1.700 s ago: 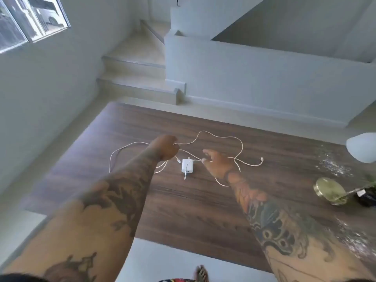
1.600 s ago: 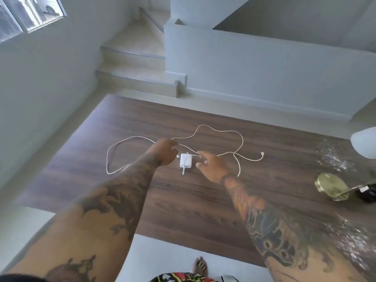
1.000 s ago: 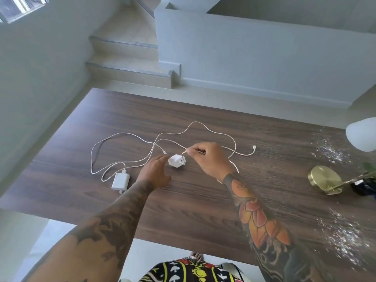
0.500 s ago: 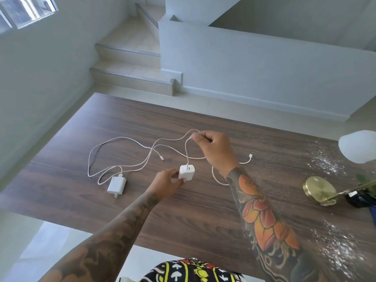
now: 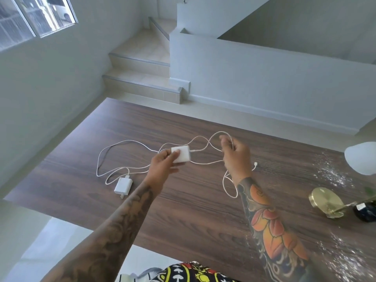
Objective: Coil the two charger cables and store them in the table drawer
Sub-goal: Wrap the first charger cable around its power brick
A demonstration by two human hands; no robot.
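Observation:
My left hand holds a square white charger block above the dark wooden table. Its white cable runs right to my right hand, which pinches a loop of it; the rest hangs down to the table and ends in a plug. A second white charger lies flat on the table to the left, with its cable spread in loose loops behind it. No drawer is in view.
A brass lamp base and a dark small jar stand at the table's right edge, under a white lamp shade. Steps and a low white wall lie beyond the table.
My left hand has lifted the square charger block off the table and higher. My right hand has drawn the cable up and to the right into a loop.

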